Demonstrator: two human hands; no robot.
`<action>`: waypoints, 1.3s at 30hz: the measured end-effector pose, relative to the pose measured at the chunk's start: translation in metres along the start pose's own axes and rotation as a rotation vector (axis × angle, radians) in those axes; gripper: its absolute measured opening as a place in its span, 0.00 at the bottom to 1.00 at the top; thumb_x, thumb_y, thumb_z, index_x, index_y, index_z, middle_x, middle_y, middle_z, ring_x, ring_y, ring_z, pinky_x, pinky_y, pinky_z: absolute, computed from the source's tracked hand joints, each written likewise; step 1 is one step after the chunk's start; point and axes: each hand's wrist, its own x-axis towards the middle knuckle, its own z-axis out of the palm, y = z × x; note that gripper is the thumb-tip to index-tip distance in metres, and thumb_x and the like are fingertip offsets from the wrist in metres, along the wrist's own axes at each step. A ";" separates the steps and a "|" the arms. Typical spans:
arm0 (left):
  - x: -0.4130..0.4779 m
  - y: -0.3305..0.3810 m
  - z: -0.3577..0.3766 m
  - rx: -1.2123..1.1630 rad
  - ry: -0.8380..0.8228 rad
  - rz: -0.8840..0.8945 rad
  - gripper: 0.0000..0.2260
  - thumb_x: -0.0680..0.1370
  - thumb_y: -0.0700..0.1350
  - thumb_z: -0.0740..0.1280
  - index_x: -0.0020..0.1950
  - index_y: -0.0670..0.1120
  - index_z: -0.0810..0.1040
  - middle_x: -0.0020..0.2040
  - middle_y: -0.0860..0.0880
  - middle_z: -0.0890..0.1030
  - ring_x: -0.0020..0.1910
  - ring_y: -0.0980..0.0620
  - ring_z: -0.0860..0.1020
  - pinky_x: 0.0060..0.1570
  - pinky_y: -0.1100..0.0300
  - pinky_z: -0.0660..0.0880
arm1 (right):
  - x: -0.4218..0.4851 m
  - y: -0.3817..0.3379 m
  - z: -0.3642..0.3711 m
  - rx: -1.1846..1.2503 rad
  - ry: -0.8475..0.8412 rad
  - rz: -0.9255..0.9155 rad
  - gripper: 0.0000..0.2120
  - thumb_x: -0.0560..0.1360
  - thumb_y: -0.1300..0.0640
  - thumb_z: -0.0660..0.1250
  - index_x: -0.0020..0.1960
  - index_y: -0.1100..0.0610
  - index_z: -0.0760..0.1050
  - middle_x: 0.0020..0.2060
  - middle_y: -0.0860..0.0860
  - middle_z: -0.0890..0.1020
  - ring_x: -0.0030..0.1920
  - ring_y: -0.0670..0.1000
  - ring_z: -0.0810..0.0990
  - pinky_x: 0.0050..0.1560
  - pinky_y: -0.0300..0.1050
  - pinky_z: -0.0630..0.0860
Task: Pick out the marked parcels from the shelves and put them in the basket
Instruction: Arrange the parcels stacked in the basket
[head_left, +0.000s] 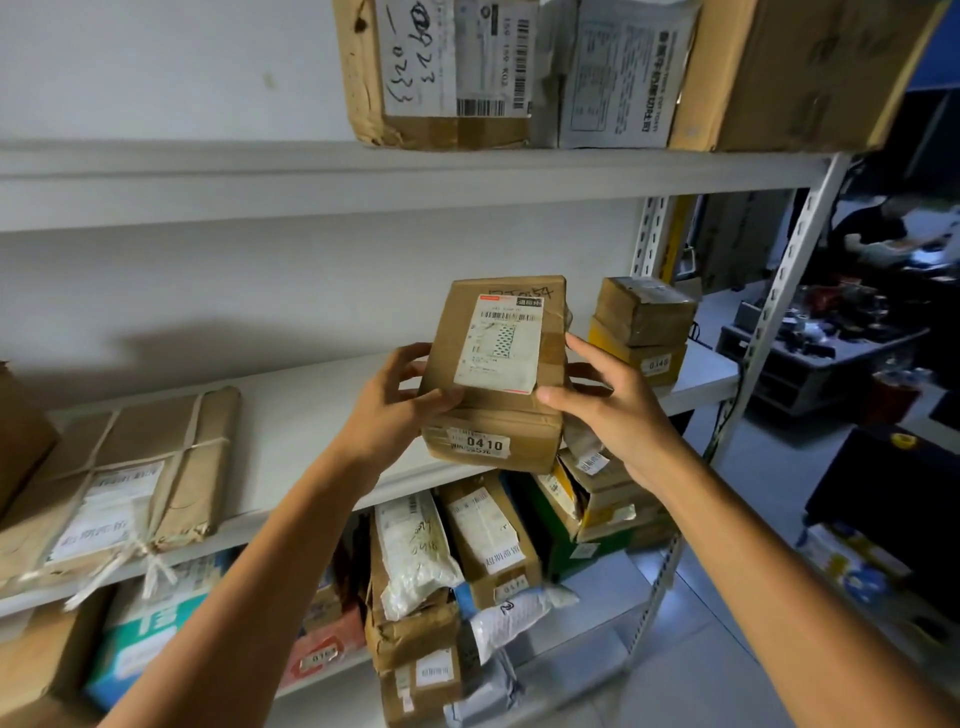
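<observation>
Now both hands, left hand (387, 410) & right hand (618, 410), grip 0410 parcel (493, 374).

Dim, soft focus, wide-angle edge bending

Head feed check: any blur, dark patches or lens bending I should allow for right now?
Head view: the held parcel is sharp and its 0410 sticker is readable. Head view: the room right of the shelf upright is dim. Head view: that upright leans, likely from wide-angle distortion.
</observation>
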 end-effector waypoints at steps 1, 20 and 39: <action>-0.001 -0.003 -0.001 -0.013 -0.005 -0.001 0.24 0.76 0.40 0.72 0.70 0.52 0.71 0.61 0.50 0.78 0.54 0.50 0.82 0.44 0.59 0.80 | -0.002 0.000 0.002 0.013 0.012 -0.004 0.26 0.72 0.57 0.76 0.65 0.40 0.74 0.54 0.35 0.82 0.61 0.38 0.77 0.59 0.43 0.77; -0.014 0.007 0.054 -0.003 -0.032 -0.006 0.24 0.77 0.41 0.70 0.72 0.53 0.71 0.62 0.52 0.79 0.55 0.53 0.82 0.54 0.52 0.80 | -0.029 0.004 -0.059 0.101 -0.006 0.021 0.34 0.70 0.60 0.77 0.73 0.51 0.69 0.68 0.47 0.76 0.69 0.43 0.72 0.72 0.49 0.67; -0.008 0.041 0.117 0.226 0.019 0.075 0.30 0.70 0.48 0.78 0.70 0.53 0.73 0.61 0.51 0.79 0.53 0.48 0.82 0.56 0.44 0.80 | -0.039 0.013 -0.120 0.194 0.073 0.105 0.31 0.68 0.61 0.77 0.70 0.53 0.74 0.62 0.49 0.81 0.61 0.53 0.81 0.63 0.62 0.76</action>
